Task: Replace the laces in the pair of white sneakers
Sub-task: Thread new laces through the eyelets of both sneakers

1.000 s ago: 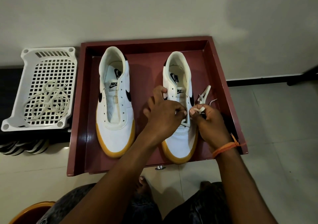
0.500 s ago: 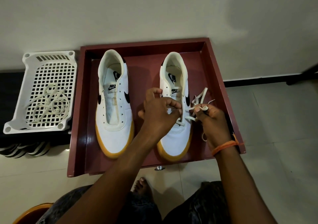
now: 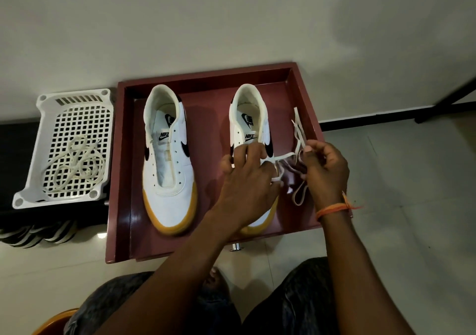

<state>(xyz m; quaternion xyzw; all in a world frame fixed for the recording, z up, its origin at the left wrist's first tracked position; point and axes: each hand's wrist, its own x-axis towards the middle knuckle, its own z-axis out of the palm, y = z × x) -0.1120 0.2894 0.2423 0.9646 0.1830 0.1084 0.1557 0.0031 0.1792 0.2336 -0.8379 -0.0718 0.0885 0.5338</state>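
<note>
Pale floor tiles and a plain wall frame a maroon tray [image 3: 121, 180] holding the two white sneakers. At the right sneaker [image 3: 248, 118], the right hand [image 3: 325, 172] pinches the flat white lace [image 3: 283, 156] between thumb and fingertips, its loose ends trailing toward the tray's right wall. The left hand [image 3: 247, 180] rests curled over the eyelets with fingers bent, seemingly pinching the lace where it leaves the shoe, though the contact itself is hidden. Left of it, the left sneaker [image 3: 167, 154] stands unlaced. Farther left, a white basket [image 3: 23, 195] holds a coiled lace [image 3: 74, 164]. Done well, this step likely means keeping the flat lace untwisted, steadying the shoe, and pulling straight out from the eyelet.
</note>
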